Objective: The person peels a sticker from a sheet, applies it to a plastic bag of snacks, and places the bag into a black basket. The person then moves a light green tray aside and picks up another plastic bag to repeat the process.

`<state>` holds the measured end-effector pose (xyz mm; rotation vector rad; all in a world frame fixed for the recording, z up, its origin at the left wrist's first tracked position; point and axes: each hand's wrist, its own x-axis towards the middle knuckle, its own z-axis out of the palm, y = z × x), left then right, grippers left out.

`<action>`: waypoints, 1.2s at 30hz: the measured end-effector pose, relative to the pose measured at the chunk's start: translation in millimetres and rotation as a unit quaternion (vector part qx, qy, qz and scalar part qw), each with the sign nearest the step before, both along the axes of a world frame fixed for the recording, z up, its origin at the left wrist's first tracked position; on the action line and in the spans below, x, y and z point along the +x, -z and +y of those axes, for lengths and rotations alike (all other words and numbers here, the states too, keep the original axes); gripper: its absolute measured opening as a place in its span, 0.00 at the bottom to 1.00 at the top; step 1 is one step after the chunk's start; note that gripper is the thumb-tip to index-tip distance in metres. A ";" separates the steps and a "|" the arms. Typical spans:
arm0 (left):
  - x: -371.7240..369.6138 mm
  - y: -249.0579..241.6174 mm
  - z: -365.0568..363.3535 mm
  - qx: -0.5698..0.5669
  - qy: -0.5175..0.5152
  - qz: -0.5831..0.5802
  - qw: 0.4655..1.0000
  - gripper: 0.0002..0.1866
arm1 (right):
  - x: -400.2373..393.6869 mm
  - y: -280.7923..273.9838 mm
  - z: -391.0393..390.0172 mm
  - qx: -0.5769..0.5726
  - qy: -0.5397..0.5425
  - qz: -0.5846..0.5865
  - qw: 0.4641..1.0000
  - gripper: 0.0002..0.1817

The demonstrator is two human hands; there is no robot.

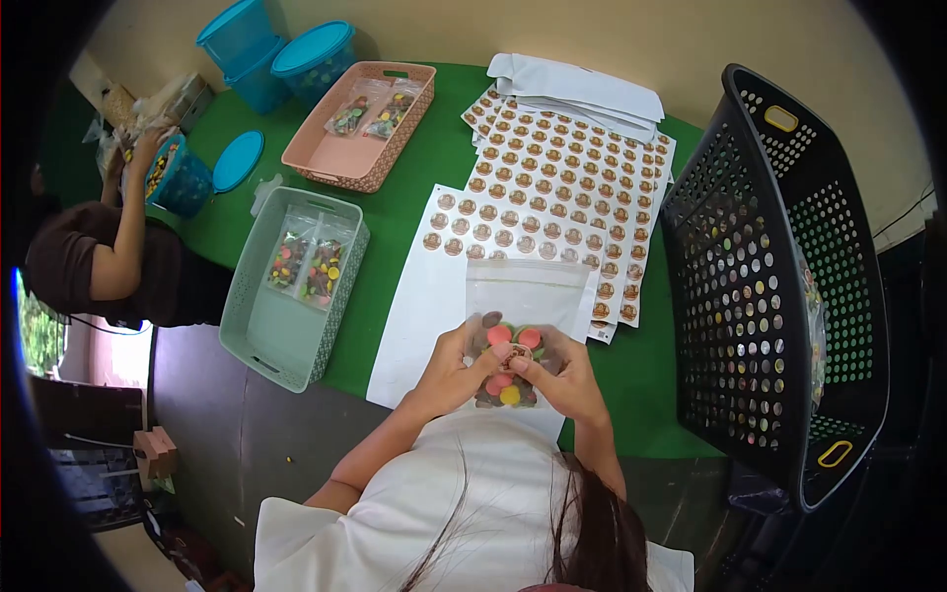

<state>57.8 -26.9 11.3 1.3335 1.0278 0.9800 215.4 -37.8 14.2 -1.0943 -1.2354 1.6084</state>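
Both hands hold a clear zip bag [523,296] of pink, yellow, green and dark round pieces near the table's front edge. My left hand [456,370] grips its left side, and my right hand [564,380] its right side. Both thumbs press on a round sticker [513,358] on the bag's front. Under the bag's upper part lies a white sheet of round brown stickers [511,219], overlapping more such sheets [562,163]. The bag's top edge points away from me.
A green basket [266,326] and a pink basket [330,153] hold filled bags. At right stands a large black basket [725,296]. Blue tubs [314,54] stand at the back left. A co-worker [109,252] reaches to a blue container [185,187] at far left.
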 end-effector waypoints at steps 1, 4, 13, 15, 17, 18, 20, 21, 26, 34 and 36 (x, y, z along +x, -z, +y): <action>0.0 1.2 1.0 -0.001 0.000 0.001 1.000 0.18 | -0.7 1.0 0.9 -0.001 0.000 0.001 1.000 0.15; -1.8 4.2 0.8 -0.036 0.023 -0.015 0.999 0.19 | -3.5 6.2 3.3 0.045 0.017 0.017 0.999 0.13; 0.0 10.3 -3.1 0.019 0.022 -0.028 0.999 0.15 | -2.4 8.7 4.6 0.024 0.027 0.045 0.998 0.11; 0.6 12.9 -3.5 0.079 0.018 0.014 0.997 0.16 | -1.9 10.1 3.6 0.038 0.029 0.053 0.997 0.12; 1.9 8.4 -4.2 0.070 0.018 0.015 0.997 0.16 | -3.7 10.0 1.7 0.050 0.034 0.047 0.997 0.13; 2.3 6.4 -4.3 0.062 0.019 0.017 0.998 0.16 | -4.3 9.9 1.2 0.063 0.038 0.040 0.996 0.14; 2.2 5.8 -5.2 0.030 0.022 0.002 0.999 0.16 | -1.2 4.4 -0.2 0.015 0.023 0.030 0.999 0.14; 2.0 5.6 -5.8 -0.002 0.023 -0.012 1.000 0.16 | -0.1 2.5 -0.8 -0.032 0.007 0.021 0.999 0.15; 2.3 4.5 -5.0 -0.005 0.053 0.017 0.998 0.19 | -1.1 3.6 -1.0 -0.017 0.029 0.026 0.999 0.16; 1.4 5.2 -8.3 0.015 0.012 0.020 1.000 0.16 | -2.5 4.0 -0.5 0.019 0.001 -0.016 1.000 0.15; 0.9 10.4 -7.8 0.018 0.014 -0.001 1.000 0.16 | -3.8 2.7 -0.3 0.052 0.009 -0.027 0.998 0.15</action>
